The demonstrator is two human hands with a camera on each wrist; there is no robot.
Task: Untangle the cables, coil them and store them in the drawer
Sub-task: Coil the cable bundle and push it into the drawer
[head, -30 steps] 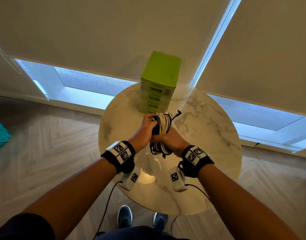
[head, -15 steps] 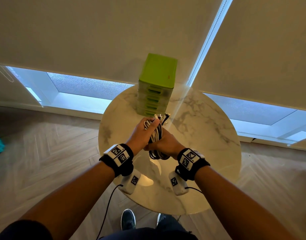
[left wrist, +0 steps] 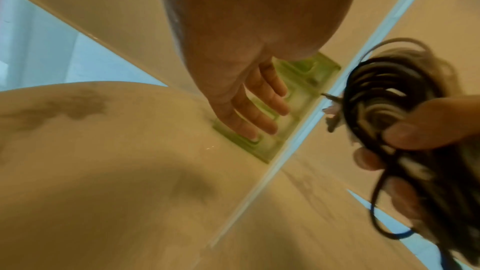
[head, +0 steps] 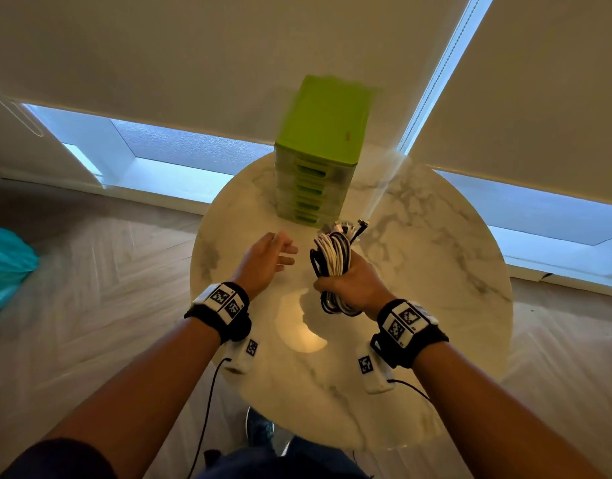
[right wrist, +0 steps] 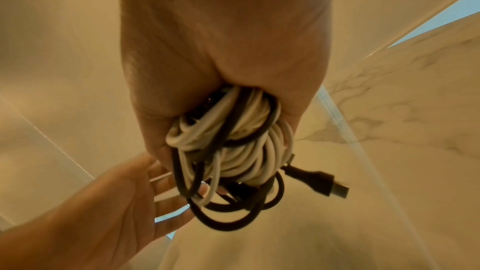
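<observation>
The right hand (head: 354,288) is clenched around a coil (head: 332,261) of white and black cables, fingers wrapped round its lower half. The loops stand upright out of the fist, and several plug ends stick out at the top, pointing toward the drawers (head: 314,188). From the right wrist view the coil (right wrist: 233,143) fills the palm, with a black plug (right wrist: 330,184) poking free to one side.

The left hand (head: 266,259) has just let go. Half a second ago both hands held the coil together; now the left hand is released, fingers straight and spread, apart from the coil and reaching forward over the table (head: 436,271). In the left wrist view its fingertips (left wrist: 249,128) lie in front of the lower drawer fronts of the drawers (left wrist: 298,89); whether they touch a handle cannot be told from the blur.

The drawers are a small green stack at the far side of the round marble table, all shut as far as can be seen. The coil is held above the table, just in front of the stack and slightly to its right.

This change suggests that untangling and coiling are done, and the one-handed hold frees the left hand to pull a drawer open. The coil looks loose, with no tie around it, so it may spring apart if the right hand slackens before it goes in.
</observation>
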